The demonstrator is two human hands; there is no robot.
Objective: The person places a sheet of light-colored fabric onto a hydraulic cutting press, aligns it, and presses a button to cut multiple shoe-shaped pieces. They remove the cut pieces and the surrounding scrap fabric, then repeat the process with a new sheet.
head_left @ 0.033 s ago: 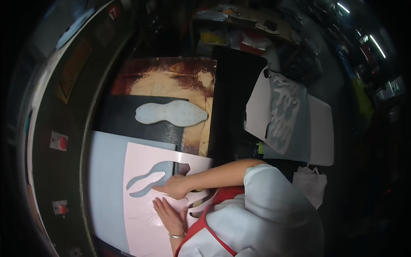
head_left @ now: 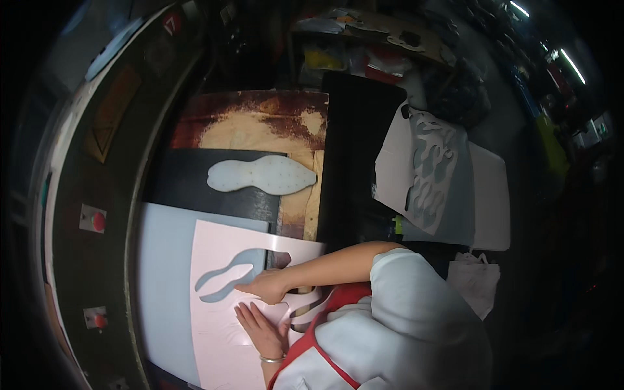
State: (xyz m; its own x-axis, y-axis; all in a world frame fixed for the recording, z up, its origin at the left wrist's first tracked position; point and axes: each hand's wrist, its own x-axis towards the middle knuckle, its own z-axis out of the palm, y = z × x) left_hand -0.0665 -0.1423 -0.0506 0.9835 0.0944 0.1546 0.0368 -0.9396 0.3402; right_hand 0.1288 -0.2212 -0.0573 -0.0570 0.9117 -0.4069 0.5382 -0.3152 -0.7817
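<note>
Pink sheet (head_left: pixel 221 338) pressed flat by both hands near its cutout edge.

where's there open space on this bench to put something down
The pale blue sheet lies bare left of the pink sheet. The rusty board is bare above the shoe-sole piece. It is crowded around the left hand and right hand.
</note>
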